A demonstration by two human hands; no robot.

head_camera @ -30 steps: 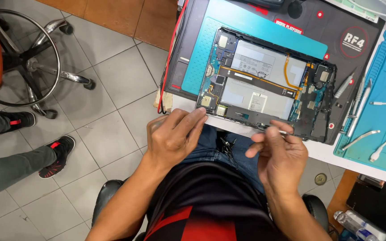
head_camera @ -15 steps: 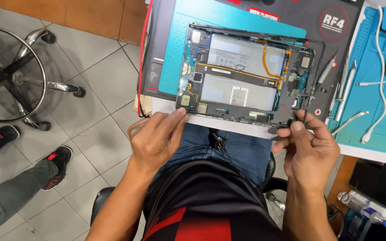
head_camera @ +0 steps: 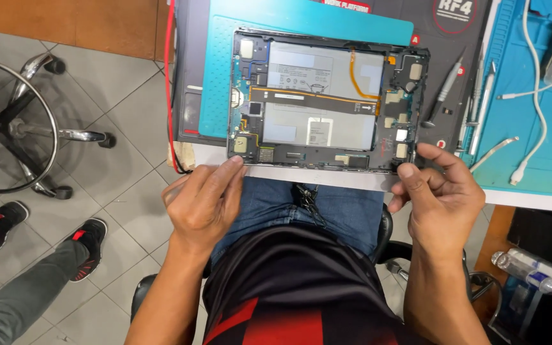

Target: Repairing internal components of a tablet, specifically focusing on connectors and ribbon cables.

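An opened tablet (head_camera: 327, 96) lies with its back off, showing two grey battery cells, orange flex cables and circuit boards. It rests on a teal mat (head_camera: 218, 76) at the near edge of the bench. My left hand (head_camera: 202, 204) pinches the tablet's near-left corner with curled fingers. A pale translucent sliver shows at that hand's outer side; what it is cannot be made out. My right hand (head_camera: 442, 198) holds the near-right corner, thumb on the frame.
A screwdriver (head_camera: 445, 89), metal tools (head_camera: 493, 153) and a white cable (head_camera: 538, 96) lie on a blue mat (head_camera: 531, 128) at right. A red wire (head_camera: 170, 96) hangs off the bench's left edge. A chrome stool base (head_camera: 20, 128) and another person's shoe (head_camera: 84, 246) are on the tiled floor.
Both hands have moved up from my lap to the tablet's near corners. The thin tool seen in my right hand earlier is no longer visible. The view has shifted closer over the tablet.
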